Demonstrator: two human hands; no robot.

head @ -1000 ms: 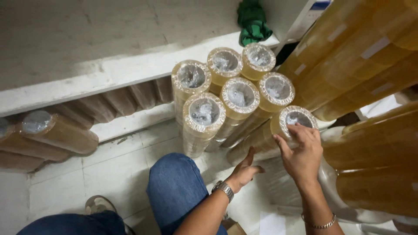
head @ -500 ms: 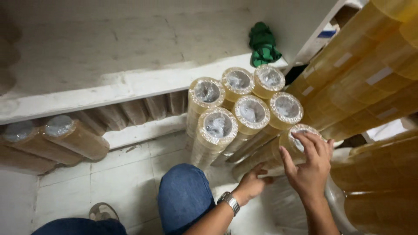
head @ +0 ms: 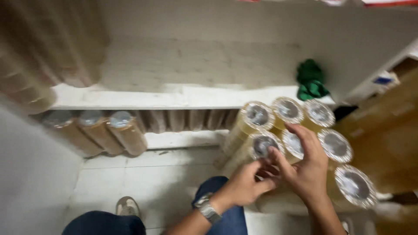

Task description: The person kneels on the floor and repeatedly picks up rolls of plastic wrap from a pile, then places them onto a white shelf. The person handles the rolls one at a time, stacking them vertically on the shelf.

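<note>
— Where is the roll stack [head: 261, 146] both hands are busy with?

— Right of centre, in the near row of the cluster of wrapped tape stacks [head: 320, 114] leaning up off the tiled floor [head: 143, 174]. Its capped end faces up toward the camera; its long axis slopes away, down and to the left toward the floor.

— Which hand is closer?

— Both are on it. The left hand [head: 244, 187] comes up from below, fingertips at the near lower edge of the cap. The right hand [head: 307, 167] reaches in from the right, its fingers draped over the cap's right rim and the neighbouring stack.

— And the grip?

— Neither hand is clamped shut: the left's fingers are bunched lightly against the rim, the right's are spread. Blur hides whether anything is pinched.

— What else is about?

— More stacks [head: 102, 132] lie under the white shelf [head: 148, 98] at left; a green cloth [head: 311, 80] sits at the far end.
</note>
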